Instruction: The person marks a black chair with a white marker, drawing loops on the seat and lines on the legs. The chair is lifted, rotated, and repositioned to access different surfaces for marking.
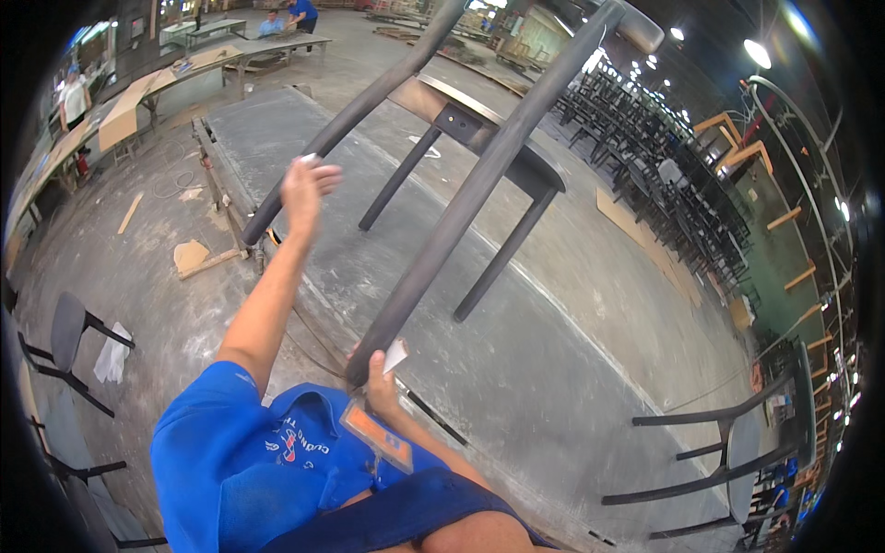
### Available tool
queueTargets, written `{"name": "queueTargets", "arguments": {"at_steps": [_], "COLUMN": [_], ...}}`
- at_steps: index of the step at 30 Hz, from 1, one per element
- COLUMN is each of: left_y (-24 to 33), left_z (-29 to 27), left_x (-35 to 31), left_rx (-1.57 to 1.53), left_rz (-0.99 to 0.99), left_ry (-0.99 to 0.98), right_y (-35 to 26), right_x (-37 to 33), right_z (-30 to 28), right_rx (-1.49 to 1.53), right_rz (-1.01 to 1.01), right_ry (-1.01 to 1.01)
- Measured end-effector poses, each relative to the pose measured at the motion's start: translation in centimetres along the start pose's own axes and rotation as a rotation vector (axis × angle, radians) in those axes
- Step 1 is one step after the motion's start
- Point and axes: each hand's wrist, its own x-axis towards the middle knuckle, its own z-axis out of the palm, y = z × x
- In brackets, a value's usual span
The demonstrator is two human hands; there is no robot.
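A dark grey wooden chair (470, 198) stands tilted in front of me on a long grey worktable (535, 396), its legs pointing in different directions. My left hand (304, 189) is at the chair's left long leg, fingers closed on a small white pad (310, 159) that lies against the wood. At the lower end of the nearer leg, my right hand (379, 385) grips that leg with a white folded piece (395, 355), perhaps paper or sandpaper, showing between thumb and fingers. The fingers behind the leg are hidden.
Dark chairs stand at the left (69, 332) and the lower right (737, 452). Many stacked chairs (654, 175) fill the far right. Cardboard scraps (191, 255) lie on the floor beside the table. Other people (300, 14) work at far benches.
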Motion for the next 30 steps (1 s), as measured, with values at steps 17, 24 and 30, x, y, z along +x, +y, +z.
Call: {"name": "queueTargets", "arguments": {"at_steps": [17, 24, 30], "left_y": [14.9, 16.7, 14.8], "left_z": [12.8, -1.4, -12.3], "left_x": [-2.3, -9.1, -14.5], "left_rx": [-0.095, -0.304, -0.326], "left_rz": [0.458, 0.32, 0.312], "left_ry": [0.079, 0.082, 0.122], "right_y": [-4.1, -18.6, -20.7], "right_x": [3.7, 19.0, 28.4], "right_z": [-7.8, -18.9, -10.9], "right_rx": [-0.081, 0.09, -0.086], "right_rz": [0.213, -0.183, 0.202], "right_ry": [0.118, 0.374, -0.14]}}
